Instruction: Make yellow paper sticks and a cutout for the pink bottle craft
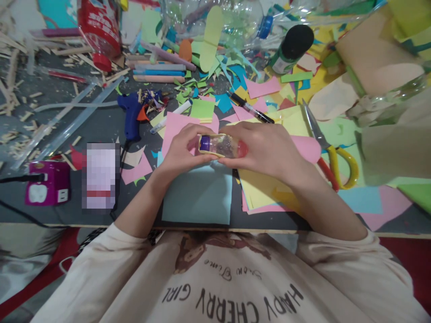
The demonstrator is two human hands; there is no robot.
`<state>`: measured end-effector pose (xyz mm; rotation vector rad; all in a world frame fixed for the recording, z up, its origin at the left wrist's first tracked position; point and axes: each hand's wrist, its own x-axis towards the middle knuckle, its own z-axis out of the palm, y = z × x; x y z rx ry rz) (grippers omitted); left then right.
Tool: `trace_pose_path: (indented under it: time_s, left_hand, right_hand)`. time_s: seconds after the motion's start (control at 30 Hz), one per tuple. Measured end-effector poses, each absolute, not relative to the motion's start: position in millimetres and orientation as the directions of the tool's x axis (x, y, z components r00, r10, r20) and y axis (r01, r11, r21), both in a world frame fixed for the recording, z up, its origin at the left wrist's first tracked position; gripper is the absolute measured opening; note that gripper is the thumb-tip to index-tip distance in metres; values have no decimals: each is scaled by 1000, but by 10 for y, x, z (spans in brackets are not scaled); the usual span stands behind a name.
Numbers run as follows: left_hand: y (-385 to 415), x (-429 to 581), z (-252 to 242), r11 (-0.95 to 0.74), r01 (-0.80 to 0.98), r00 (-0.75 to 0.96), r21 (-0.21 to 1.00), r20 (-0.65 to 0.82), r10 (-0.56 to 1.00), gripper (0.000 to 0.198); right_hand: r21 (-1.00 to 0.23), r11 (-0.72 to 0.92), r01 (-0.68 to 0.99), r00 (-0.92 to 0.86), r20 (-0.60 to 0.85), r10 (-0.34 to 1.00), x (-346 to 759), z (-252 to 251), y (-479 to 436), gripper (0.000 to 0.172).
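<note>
A small clear glue bottle point(222, 145) lies sideways between my hands, its purple-blue end to the left and a rounded red tip to the right. My left hand point(185, 150) grips the purple-blue end between thumb and fingers. Around the red-tipped end, the fingers of my right hand point(266, 148) are closed. Beneath the hands is a light blue sheet of paper point(198, 197). Pink paper point(175, 123) shows behind my left hand, and yellow sheets point(266, 193) lie under my right forearm.
Yellow-handled scissors point(346, 166) lie at right and a blue glue gun point(131, 114) at left. A black marker point(252, 107), a purple box point(47, 184), a red bottle point(101, 31), a dark-capped green bottle point(291, 47) and paper scraps surround the hands.
</note>
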<state>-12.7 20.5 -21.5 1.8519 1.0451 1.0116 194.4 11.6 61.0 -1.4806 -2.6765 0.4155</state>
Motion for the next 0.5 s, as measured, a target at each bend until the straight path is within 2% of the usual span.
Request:
trace_pose_path:
  time_s: [0.37,0.5]
  left_hand:
    - [197,-126,-246,-355,265,344,896,257,903,57]
    - [203,-133,-260,-380,225,353,897,288,890,54]
  right_hand:
    - [-249,496,832,-528,-79,846,1941,613,114,55]
    - [-244,511,824,-544,-87,835,1944,601,118,51]
